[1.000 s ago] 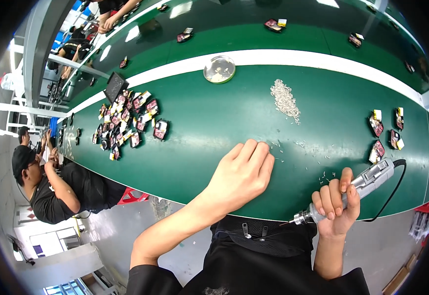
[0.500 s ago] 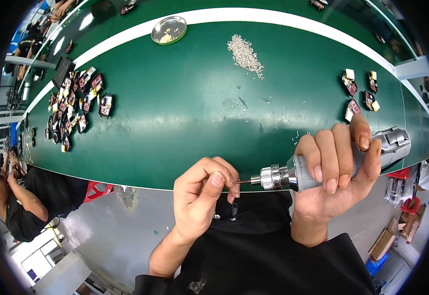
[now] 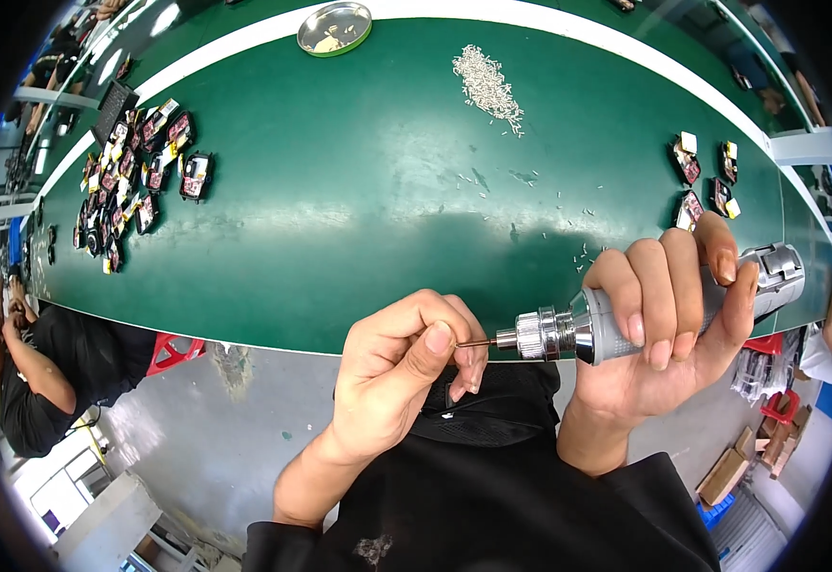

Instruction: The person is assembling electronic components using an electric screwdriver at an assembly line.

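My right hand [image 3: 659, 315] is wrapped round a grey electric screwdriver [image 3: 616, 329], held level with its silver collar toward the left. From the collar a thin bit [image 3: 476, 343] runs to my left hand [image 3: 402, 367]. There the thumb and forefinger are pinched together at the bit's tip. Whatever small piece they may hold is hidden by the fingertips. Both hands are above the table's near edge, in front of my body.
Small silver screws [image 3: 487, 86] lie heaped at the far middle of the green table [image 3: 340, 210], with strays nearer. Black housings with circuit boards [image 3: 116, 191] crowd the left; several more [image 3: 688, 160] lie right. A round tin [image 3: 335, 29] stands far off. Another person [image 3: 44, 372] sits left.
The view has tilted slightly, so the table's things sit higher. My left hand has moved a little to the right relative to my body, and still meets the bit.
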Demonstrator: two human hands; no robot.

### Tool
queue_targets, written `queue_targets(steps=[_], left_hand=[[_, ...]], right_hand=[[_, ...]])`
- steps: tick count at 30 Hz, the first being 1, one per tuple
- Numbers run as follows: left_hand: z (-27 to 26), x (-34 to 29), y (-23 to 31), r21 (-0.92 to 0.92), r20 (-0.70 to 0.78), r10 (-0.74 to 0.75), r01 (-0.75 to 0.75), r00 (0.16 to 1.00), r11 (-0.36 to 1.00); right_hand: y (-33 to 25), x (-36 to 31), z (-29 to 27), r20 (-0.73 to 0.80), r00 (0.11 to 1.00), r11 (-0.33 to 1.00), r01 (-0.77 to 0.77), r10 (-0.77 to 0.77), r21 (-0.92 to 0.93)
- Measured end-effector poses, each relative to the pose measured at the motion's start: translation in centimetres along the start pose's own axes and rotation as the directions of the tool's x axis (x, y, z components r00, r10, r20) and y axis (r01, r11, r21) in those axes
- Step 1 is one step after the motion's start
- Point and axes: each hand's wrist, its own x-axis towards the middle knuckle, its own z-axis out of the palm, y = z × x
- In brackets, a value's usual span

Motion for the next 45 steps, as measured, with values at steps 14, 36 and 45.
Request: queue_targets(steps=[14,36,45], left_hand=[[1.0,0.0,-0.6,0.709,-0.026,0.257,-0.163,0.966,0.686],[-27.5,4.7,30.5,0.907,-0.062,0.821,0.375,0.568,-0.191],[-47.0,8.9,43.4,0.653,-0.352,0.748,0.720,0.562,-0.234]], right_hand=[[-0.3,-0.5,-0.8,-0.031,0.998,0.996,0.049,-0.052,-0.075],[4.7,0.5,-2.2,-0.366,0.925,0.989,-0.132,0.099,-0.064],[4.5,2.9,-1.2,-0.444,0.895,0.990,-0.098,0.041,-0.106]])
